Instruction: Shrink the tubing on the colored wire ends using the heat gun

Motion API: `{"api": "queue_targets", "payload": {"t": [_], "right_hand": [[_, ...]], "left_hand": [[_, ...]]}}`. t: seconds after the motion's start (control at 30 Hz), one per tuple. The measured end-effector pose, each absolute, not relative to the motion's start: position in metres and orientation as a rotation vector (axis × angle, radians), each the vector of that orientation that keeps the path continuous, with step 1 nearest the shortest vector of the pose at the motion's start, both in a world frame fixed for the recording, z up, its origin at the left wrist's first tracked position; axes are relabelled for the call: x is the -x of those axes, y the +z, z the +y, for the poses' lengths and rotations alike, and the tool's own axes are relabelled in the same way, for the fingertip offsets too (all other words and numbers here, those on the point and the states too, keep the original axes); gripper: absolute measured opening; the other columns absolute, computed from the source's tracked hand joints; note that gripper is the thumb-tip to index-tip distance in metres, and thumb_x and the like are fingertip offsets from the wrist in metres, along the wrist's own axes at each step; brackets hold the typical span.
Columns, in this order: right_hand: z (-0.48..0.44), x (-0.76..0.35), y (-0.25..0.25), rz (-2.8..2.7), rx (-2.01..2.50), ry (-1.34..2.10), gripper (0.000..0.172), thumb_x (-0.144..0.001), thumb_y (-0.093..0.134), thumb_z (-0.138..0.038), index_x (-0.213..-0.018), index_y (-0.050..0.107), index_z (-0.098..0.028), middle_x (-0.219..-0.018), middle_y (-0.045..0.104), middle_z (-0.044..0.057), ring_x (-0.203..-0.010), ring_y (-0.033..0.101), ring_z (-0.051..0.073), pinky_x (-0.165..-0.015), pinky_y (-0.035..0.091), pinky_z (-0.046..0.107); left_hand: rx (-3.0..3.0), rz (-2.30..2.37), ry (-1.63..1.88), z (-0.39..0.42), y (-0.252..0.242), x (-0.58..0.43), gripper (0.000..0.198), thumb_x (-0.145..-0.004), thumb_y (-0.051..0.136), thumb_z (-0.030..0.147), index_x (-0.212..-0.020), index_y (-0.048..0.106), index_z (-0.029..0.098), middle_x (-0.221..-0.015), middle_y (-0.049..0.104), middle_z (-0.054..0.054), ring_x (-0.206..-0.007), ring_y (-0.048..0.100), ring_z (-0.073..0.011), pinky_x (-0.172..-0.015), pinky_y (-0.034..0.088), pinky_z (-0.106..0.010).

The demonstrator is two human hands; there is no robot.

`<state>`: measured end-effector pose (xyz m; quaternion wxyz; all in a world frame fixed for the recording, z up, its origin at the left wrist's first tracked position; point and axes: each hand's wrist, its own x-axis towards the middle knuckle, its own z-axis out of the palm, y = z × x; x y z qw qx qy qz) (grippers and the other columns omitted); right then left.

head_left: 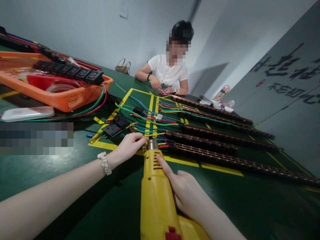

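My right hand (186,188) is wrapped round a yellow heat gun (156,193), its index finger stretched along the vented side. The gun's metal nozzle (152,144) points away from me, just right of my left fingertips. With thumb and fingers pinched, my left hand (128,146) holds what looks like a thin yellow wire (157,134) by its end; the exact grip is partly hidden. Coloured wires come out of the long black strips (212,155) lying to the right. Beyond my left hand sit black socket modules (111,129) with wires attached.
An orange plastic basket (72,100) stands at the left, a black socket strip (70,71) lying across it. In front lies a white case (27,113). Yellow tape (220,169) marks the green table (100,206). Across it, a co-worker in a white top (162,71) handles wires.
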<state>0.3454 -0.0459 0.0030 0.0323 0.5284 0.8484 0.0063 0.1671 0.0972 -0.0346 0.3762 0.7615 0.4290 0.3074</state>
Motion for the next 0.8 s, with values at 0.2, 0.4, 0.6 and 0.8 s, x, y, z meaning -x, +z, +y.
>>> {"api": "queue_targets", "payload": {"t": [0.2, 0.4, 0.6, 0.8], "right_hand": [[-0.056, -0.361, 0.0, 2.575, -1.755, 0.017, 0.088, -0.07, 0.038, -0.004, -0.142, -0.012, -0.019, -0.058, 0.052, -0.001, -0.051, 0.042, 0.014, -0.051, 0.027, 0.022], [-0.066, -0.383, 0.0, 2.533, -1.931, -0.138, 0.082, -0.076, 0.035, -0.006, -0.142, -0.01, -0.025, -0.065, 0.057, 0.001, -0.054, 0.048, 0.015, -0.053, 0.036, 0.024], [-0.068, -0.385, -0.001, 2.506, -1.975, -0.141, 0.079, -0.078, 0.035, -0.007, -0.143, -0.006, -0.026, -0.064, 0.055, 0.001, -0.056, 0.05, 0.016, -0.054, 0.037, 0.025], [-0.067, -0.38, 0.003, 2.556, -1.97, -0.134, 0.086, -0.076, 0.04, -0.007, -0.141, -0.013, -0.024, -0.072, 0.059, 0.002, -0.061, 0.051, 0.017, -0.058, 0.039, 0.027]], "left_hand": [[-1.942, 1.092, 0.783, 0.096, -0.034, -0.166, 0.041, -0.081, 0.039, 0.045, -0.061, 0.05, 0.011, -0.06, 0.049, 0.0, -0.058, 0.04, -0.007, -0.054, 0.026, -0.019], [-1.925, 1.063, 0.807, 0.097, -0.036, -0.166, 0.041, -0.082, 0.039, 0.046, -0.062, 0.05, 0.011, -0.062, 0.049, 0.0, -0.059, 0.041, -0.0065, -0.056, 0.027, -0.019], [-1.906, 1.082, 0.821, 0.096, -0.034, -0.166, 0.042, -0.083, 0.039, 0.046, -0.063, 0.05, 0.011, -0.061, 0.049, 0.001, -0.06, 0.041, -0.0062, -0.057, 0.028, -0.018], [-1.876, 0.981, 0.908, 0.092, -0.033, -0.168, 0.041, -0.084, 0.038, 0.046, -0.064, 0.048, 0.012, -0.065, 0.05, 0.001, -0.063, 0.043, -0.0069, -0.06, 0.031, -0.018]]}}
